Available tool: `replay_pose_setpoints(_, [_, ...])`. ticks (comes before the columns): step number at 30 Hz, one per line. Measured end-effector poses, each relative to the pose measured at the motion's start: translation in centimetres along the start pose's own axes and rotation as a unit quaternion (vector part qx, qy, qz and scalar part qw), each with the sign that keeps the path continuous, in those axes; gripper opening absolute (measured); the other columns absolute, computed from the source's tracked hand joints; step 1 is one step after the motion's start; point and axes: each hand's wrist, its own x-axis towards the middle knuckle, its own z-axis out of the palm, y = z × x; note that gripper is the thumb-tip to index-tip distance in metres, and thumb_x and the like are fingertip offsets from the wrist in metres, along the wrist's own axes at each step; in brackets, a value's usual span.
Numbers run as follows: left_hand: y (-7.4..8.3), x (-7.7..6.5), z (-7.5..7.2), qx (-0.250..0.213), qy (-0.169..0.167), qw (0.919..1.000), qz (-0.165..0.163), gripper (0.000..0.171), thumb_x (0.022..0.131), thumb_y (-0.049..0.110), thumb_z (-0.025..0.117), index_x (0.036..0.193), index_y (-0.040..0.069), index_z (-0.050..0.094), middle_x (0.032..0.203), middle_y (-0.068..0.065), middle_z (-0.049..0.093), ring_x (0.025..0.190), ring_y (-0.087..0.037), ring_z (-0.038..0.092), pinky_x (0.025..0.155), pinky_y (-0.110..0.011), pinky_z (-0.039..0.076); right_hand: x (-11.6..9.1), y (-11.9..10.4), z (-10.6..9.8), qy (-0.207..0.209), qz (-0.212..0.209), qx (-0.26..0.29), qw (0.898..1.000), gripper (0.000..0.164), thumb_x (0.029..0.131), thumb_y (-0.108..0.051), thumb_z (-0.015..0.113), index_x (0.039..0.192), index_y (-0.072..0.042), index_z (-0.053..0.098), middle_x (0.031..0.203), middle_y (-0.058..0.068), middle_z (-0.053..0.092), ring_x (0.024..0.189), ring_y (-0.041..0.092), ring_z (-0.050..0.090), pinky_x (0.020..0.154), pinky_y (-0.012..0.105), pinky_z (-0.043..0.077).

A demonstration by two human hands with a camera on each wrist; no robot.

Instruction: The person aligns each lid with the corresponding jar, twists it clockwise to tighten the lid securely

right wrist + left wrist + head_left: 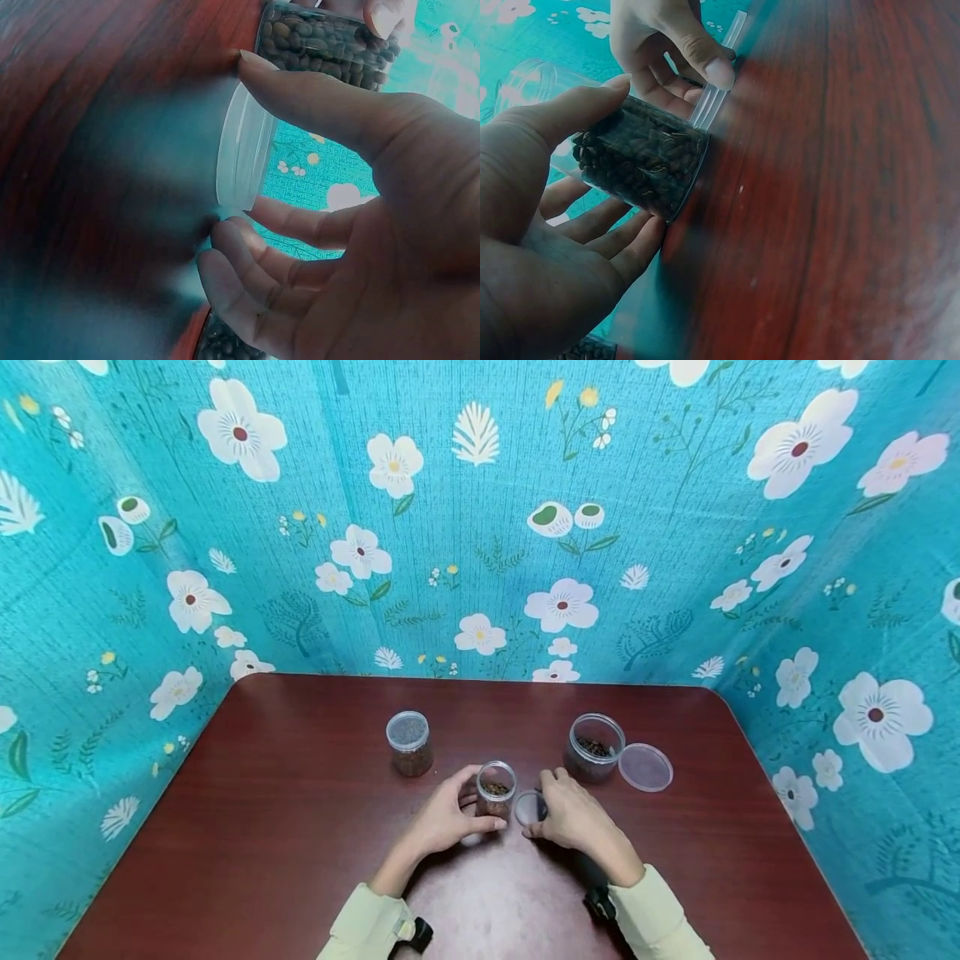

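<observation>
My left hand [447,814] is curled round a small clear jar [641,154], thumb on one side and fingers on the other. The jar stands upright and uncovered on the table, part full of small dark brown beans [319,41]. Just right of it, a round translucent lid [244,146] lies flat on the tabletop. My right hand [576,812] pinches this lid by its rim, thumb at the near edge and fingers at the far edge.
A lidded jar [409,745] with dark contents stands behind my left hand. Beyond my right hand is a wider jar [595,747], uncovered and partly filled, with its clear lid [646,767] beside it. A flowered blue cloth [480,527] surrounds the dark red table [300,752].
</observation>
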Motion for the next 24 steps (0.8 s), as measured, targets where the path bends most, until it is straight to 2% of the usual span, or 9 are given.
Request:
replay_pose_setpoints(9, [-0.02, -0.03, -0.02, 0.000, 0.007, 1.0000, -0.006, 0.067, 0.082, 0.015, 0.091, 0.141, 0.008, 0.059, 0.136, -0.010, 0.067, 0.129, -0.029, 0.066, 0.112, -0.046, 0.052, 0.09, -0.17, 0.03, 0.014, -0.018, -0.005, 1.000, 0.056, 0.073, -0.025, 0.096, 0.109, -0.001, 0.062, 0.097, 0.011, 0.057, 0.082, 0.022, 0.055, 0.073, 0.039, 0.049])
replay_pose_setpoints(16, [0.12, -0.23, 0.02, 0.000, 0.003, 1.0000, -0.002, 0.063, 0.082, 0.016, 0.091, 0.137, 0.003, 0.061, 0.132, -0.011, 0.069, 0.125, -0.028, 0.068, 0.110, -0.045, 0.053, 0.06, -0.12, 0.36, 0.028, -0.043, 0.013, 0.999, 0.052, 0.074, -0.019, 0.095, 0.109, -0.001, 0.061, 0.097, 0.009, 0.056, 0.083, 0.019, 0.053, 0.076, 0.039, 0.049])
replay_pose_setpoints(24, [0.29, -0.15, 0.06, -0.006, 0.004, 1.0000, -0.005, 0.063, 0.084, 0.015, 0.090, 0.139, 0.002, 0.060, 0.136, -0.013, 0.067, 0.128, -0.031, 0.067, 0.111, -0.047, 0.053, 0.04, -0.10, -0.06, 0.030, -0.079, 0.096, 0.992, 0.051, 0.078, -0.013, 0.090, 0.119, -0.001, 0.061, 0.113, 0.011, 0.061, 0.093, 0.017, 0.057, 0.083, 0.038, 0.052])
